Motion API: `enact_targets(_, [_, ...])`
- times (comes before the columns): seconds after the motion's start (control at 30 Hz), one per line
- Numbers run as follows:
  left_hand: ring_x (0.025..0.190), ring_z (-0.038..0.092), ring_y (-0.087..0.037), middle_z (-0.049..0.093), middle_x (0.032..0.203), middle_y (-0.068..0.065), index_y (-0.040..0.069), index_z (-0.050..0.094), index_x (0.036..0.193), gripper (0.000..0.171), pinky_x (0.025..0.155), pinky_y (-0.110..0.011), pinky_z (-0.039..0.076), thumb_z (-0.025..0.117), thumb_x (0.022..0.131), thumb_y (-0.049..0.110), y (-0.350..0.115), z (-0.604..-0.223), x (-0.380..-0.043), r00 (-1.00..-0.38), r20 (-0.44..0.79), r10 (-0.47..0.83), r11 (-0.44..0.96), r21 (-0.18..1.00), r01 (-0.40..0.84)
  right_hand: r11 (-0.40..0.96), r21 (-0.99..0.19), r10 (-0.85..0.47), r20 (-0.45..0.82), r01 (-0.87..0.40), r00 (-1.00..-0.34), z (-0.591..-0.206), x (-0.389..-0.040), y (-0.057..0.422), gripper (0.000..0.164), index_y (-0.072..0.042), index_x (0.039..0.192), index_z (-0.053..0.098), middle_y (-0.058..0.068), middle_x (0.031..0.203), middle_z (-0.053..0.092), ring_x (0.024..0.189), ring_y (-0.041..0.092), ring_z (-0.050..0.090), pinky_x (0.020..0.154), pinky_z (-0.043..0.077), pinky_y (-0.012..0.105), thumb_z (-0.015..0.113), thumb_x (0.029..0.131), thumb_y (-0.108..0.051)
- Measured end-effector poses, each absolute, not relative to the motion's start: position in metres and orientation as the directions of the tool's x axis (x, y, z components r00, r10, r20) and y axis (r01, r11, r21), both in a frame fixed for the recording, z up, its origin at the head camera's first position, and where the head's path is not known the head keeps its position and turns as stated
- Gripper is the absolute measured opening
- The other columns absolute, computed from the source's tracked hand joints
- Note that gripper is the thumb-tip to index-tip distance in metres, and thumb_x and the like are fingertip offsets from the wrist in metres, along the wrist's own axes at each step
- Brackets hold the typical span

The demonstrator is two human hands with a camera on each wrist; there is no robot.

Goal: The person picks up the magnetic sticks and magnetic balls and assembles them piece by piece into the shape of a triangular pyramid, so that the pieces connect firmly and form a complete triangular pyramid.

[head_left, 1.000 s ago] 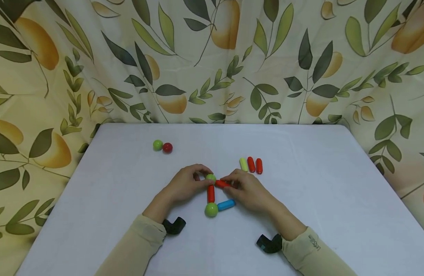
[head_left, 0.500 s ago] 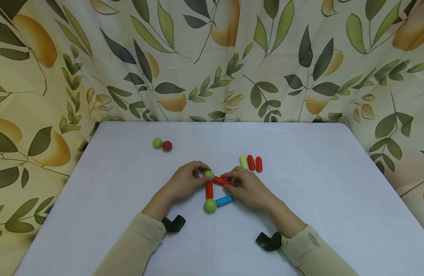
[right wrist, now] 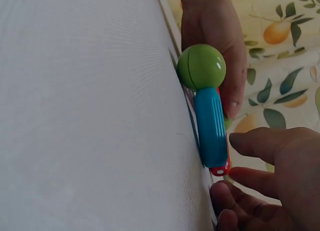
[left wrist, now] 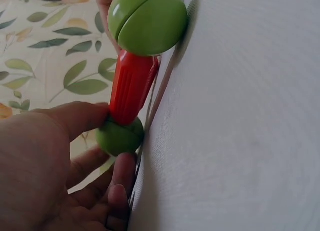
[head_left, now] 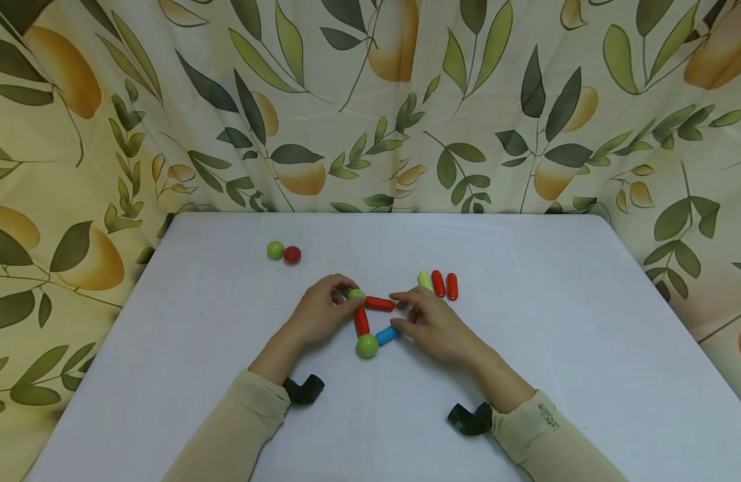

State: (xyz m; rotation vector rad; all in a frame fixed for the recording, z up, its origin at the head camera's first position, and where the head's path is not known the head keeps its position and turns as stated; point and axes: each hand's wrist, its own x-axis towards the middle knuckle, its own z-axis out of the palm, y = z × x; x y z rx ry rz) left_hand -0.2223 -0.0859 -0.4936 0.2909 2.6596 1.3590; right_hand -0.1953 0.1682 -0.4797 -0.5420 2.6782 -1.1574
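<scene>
My left hand (head_left: 322,311) pinches a green ball (head_left: 356,293) between thumb and fingers. From that ball, one red rod (head_left: 361,321) runs to a nearer green ball (head_left: 367,345), and a second red rod (head_left: 379,304) points right. A short blue rod (head_left: 387,335) sticks out from the nearer ball, angled up and right. Beside the free ends of the blue and second red rods is my right hand (head_left: 436,325), thumb and fingers apart. In the right wrist view its forefinger (right wrist: 255,181) lies close to the red rod's tip; whether they touch I cannot tell.
A loose green ball (head_left: 275,250) and a red ball (head_left: 292,254) sit side by side at the back left. Behind my right hand lie a yellow-green rod (head_left: 425,280), partly covered, and two red rods (head_left: 438,283). A patterned curtain (head_left: 370,134) hangs behind the white table (head_left: 225,268).
My right hand has let go of the second red rod. The left hand has shifted slightly left and away with the far ball, and the joined pieces have turned and moved back with it.
</scene>
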Motion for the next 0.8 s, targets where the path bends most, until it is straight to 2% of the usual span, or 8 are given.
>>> enact_targets(0.23, [0.097, 0.058, -0.019, 0.064, 0.110, -0.001, 0.019, 0.066, 0.120, 0.027, 0.082, -0.033, 0.049, 0.071, 0.098, 0.034, -0.0853, -0.4960, -0.2253, -0.987, -0.022, 0.158, 0.588, 0.805, 0.076, 0.630, -0.732, -0.396, -0.015, -0.260, -0.918, -0.4784, -0.1951, 0.1688, 0.049, -0.015, 0.142, 0.060, 0.002, 0.118, 0.062, 0.096, 0.015, 0.059, 0.079, 0.052, 0.028, 0.074, 0.097, -0.028])
enact_targets(0.47, [0.096, 0.058, -0.019, 0.065, 0.110, -0.001, 0.019, 0.066, 0.120, 0.027, 0.081, -0.032, 0.049, 0.071, 0.098, 0.034, -0.0844, -0.4945, -0.2248, -0.987, -0.049, 0.152, 0.595, 0.802, 0.052, 0.631, -0.733, -0.401, -0.030, -0.253, -0.915, -0.4790, -0.1944, 0.1698, 0.048, -0.013, 0.143, 0.059, 0.003, 0.122, 0.062, 0.097, 0.015, 0.059, 0.081, 0.053, 0.027, 0.072, 0.098, -0.021])
enact_targets(0.8, [0.096, 0.059, -0.019, 0.065, 0.110, -0.001, 0.019, 0.066, 0.120, 0.027, 0.081, -0.032, 0.050, 0.071, 0.098, 0.035, -0.0843, -0.4934, -0.2254, -0.987, -0.044, 0.153, 0.594, 0.802, 0.056, 0.633, -0.731, -0.393, -0.021, -0.254, -0.919, -0.4785, -0.1959, 0.1697, 0.045, -0.015, 0.142, 0.060, 0.003, 0.125, 0.062, 0.096, 0.015, 0.060, 0.082, 0.052, 0.028, 0.071, 0.099, -0.021])
